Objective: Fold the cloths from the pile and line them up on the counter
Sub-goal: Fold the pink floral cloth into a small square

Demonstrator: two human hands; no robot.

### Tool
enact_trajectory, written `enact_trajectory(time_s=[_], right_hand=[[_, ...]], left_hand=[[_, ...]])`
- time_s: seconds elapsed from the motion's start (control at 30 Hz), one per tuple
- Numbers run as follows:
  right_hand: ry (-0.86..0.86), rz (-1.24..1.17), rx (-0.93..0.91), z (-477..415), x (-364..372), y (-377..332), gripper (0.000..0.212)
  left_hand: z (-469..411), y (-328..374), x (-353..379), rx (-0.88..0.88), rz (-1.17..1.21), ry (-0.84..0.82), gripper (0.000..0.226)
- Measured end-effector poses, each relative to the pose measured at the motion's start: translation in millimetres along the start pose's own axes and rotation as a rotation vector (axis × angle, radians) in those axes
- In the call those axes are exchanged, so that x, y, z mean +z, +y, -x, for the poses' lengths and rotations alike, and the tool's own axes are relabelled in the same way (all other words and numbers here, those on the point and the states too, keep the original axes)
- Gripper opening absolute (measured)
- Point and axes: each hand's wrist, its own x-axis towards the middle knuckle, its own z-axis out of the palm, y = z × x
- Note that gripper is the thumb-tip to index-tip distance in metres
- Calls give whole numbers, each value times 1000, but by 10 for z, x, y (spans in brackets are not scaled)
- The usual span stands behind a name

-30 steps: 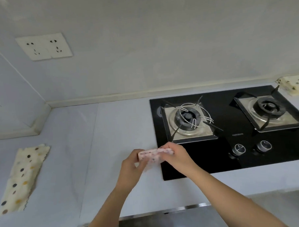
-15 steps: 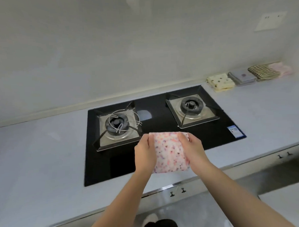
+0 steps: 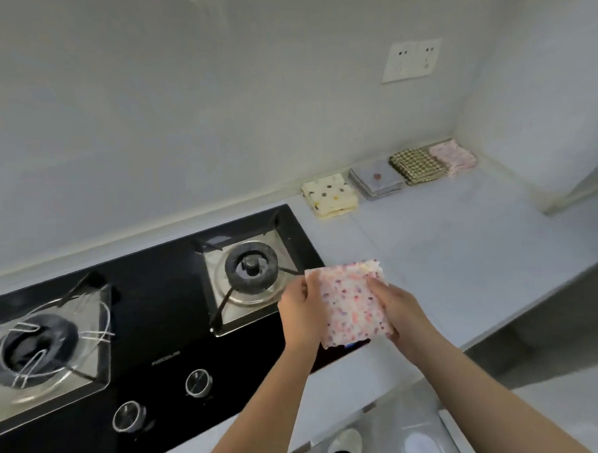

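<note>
While held above the gas hob's (image 3: 158,335) right edge, the folded speckled cloth (image 3: 352,304) is gripped by left hand (image 3: 300,317) and right hand (image 3: 399,312); four folded cloths (image 3: 388,179) line the counter (image 3: 463,253).

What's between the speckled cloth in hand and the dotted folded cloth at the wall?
Head view: only bare counter lies between the speckled cloth and the dotted folded cloth; the hob edge runs just left.

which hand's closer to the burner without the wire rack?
Left. The left hand grips one edge of the speckled cloth, just beside that burner; the right hand grips the opposite edge, on the cloth's far side from it.
</note>
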Motion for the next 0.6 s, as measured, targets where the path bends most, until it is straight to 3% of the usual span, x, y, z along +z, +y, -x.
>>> enact_trajectory(time_s=[0.1,0.33,0.6], right_hand=[[-53,-38,34,-449,-624,-276,23],[79,-59,-12,-1536,-1910,-770,12],[110,176,-38,-3356,-3219,-1499,14]], left_hand=[[-303,277,691,-9,-20,-48,33],[-1009,685,2238,-136,-61,-296,22],[-2078,1097,4239,-219,-120,-319,16]])
